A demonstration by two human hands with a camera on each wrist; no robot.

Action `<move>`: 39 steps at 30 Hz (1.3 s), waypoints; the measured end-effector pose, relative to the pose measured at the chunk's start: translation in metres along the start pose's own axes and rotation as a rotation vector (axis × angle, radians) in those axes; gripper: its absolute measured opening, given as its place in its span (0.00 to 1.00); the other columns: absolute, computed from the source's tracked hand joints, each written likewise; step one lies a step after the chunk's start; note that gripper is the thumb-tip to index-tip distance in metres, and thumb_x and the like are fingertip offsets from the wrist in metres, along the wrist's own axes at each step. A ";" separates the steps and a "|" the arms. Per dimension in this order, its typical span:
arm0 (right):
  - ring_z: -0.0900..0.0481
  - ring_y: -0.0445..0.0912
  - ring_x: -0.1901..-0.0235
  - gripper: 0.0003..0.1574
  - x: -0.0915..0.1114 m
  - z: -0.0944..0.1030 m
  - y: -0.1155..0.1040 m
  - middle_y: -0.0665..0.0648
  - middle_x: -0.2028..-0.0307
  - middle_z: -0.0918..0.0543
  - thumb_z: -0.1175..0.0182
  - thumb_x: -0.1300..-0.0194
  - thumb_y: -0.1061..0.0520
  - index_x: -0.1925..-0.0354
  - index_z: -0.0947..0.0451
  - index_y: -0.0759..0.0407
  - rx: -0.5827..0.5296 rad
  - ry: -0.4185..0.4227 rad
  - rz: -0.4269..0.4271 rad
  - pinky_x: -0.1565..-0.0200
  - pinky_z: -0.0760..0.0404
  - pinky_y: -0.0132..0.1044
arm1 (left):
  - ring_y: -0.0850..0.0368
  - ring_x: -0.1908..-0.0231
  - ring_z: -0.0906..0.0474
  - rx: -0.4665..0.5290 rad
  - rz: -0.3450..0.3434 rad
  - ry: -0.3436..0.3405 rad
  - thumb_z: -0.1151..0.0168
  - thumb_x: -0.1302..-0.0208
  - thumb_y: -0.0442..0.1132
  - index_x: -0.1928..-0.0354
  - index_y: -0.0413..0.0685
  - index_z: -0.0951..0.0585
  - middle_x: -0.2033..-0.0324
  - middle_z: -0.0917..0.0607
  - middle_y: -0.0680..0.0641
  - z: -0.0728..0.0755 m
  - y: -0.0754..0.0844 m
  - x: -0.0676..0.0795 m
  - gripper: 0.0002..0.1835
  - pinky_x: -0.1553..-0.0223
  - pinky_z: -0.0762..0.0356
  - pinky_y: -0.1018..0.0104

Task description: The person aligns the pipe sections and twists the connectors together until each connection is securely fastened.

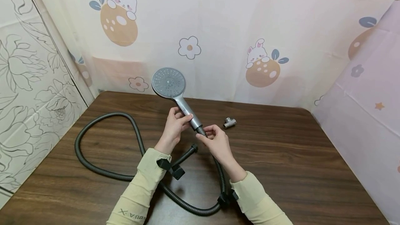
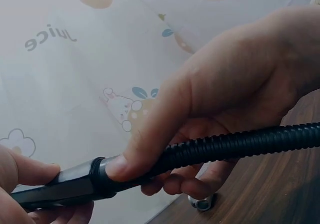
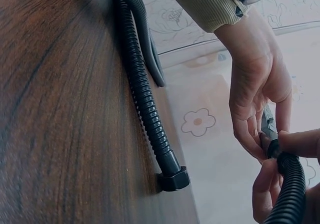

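Observation:
A grey shower head (image 1: 169,82) is held up at a slant over the table, its round spray face toward the head camera. My left hand (image 1: 176,126) grips its handle (image 1: 188,111) between thumb and fingers. At the handle's lower end, my right hand (image 1: 217,144) pinches the connector of a black ribbed hose (image 2: 215,148). In the left wrist view the connector meets the handle end, with a dark ring at the joint; how far it is seated cannot be told. The hose's other end, with a hex nut (image 3: 173,179), lies free near my left wrist.
The hose loops (image 1: 76,145) over the left of the brown wooden table (image 1: 281,148) and under my left forearm. A small metal tee fitting (image 1: 229,123) lies to the right of my right hand. A patterned curtain (image 1: 218,27) hangs behind the table.

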State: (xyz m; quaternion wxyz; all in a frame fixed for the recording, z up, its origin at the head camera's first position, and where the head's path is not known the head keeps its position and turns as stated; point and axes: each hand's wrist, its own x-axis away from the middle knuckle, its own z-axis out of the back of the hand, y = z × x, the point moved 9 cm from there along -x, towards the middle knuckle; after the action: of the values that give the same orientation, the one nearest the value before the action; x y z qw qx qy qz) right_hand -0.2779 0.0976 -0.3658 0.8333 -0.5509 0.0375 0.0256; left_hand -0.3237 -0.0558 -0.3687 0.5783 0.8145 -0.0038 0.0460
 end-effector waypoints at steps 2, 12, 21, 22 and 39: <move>0.22 0.41 0.77 0.18 0.000 0.000 0.000 0.57 0.70 0.19 0.33 0.48 0.54 0.60 0.24 0.60 -0.001 0.004 0.006 0.74 0.24 0.33 | 0.51 0.57 0.25 -0.002 0.006 0.000 0.43 0.43 0.26 0.41 0.41 0.41 0.50 0.26 0.36 0.000 -0.001 0.000 0.28 0.60 0.23 0.63; 0.20 0.44 0.77 0.14 0.001 -0.001 -0.003 0.56 0.72 0.19 0.35 0.45 0.55 0.61 0.23 0.61 0.013 0.015 0.033 0.75 0.25 0.32 | 0.49 0.57 0.25 0.004 0.017 0.002 0.43 0.43 0.26 0.41 0.41 0.42 0.50 0.26 0.35 0.002 -0.002 -0.001 0.29 0.62 0.23 0.65; 0.19 0.51 0.76 0.11 0.002 -0.004 -0.005 0.56 0.75 0.19 0.37 0.43 0.56 0.64 0.23 0.62 0.063 0.017 0.060 0.76 0.26 0.32 | 0.54 0.64 0.22 0.030 0.046 0.004 0.43 0.44 0.25 0.41 0.43 0.42 0.52 0.25 0.34 0.003 -0.005 -0.002 0.30 0.62 0.24 0.66; 0.19 0.51 0.76 0.10 0.001 -0.004 -0.005 0.56 0.75 0.19 0.38 0.43 0.56 0.64 0.23 0.62 0.059 0.010 0.061 0.76 0.26 0.32 | 0.55 0.64 0.22 0.029 0.045 0.001 0.43 0.44 0.24 0.41 0.43 0.42 0.52 0.25 0.34 0.003 -0.004 -0.002 0.30 0.62 0.24 0.65; 0.20 0.50 0.75 0.09 -0.002 -0.007 -0.007 0.55 0.74 0.19 0.40 0.41 0.56 0.63 0.23 0.61 0.081 -0.101 0.076 0.75 0.25 0.31 | 0.58 0.67 0.21 0.040 0.059 -0.020 0.43 0.44 0.25 0.39 0.42 0.43 0.52 0.26 0.34 0.004 -0.006 -0.005 0.31 0.61 0.24 0.63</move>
State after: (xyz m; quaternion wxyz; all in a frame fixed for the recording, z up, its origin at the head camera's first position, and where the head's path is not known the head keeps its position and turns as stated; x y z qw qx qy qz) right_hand -0.2796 0.0881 -0.3617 0.8541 -0.5131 0.0175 0.0833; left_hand -0.3279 -0.0574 -0.3762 0.5602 0.8259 -0.0326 0.0547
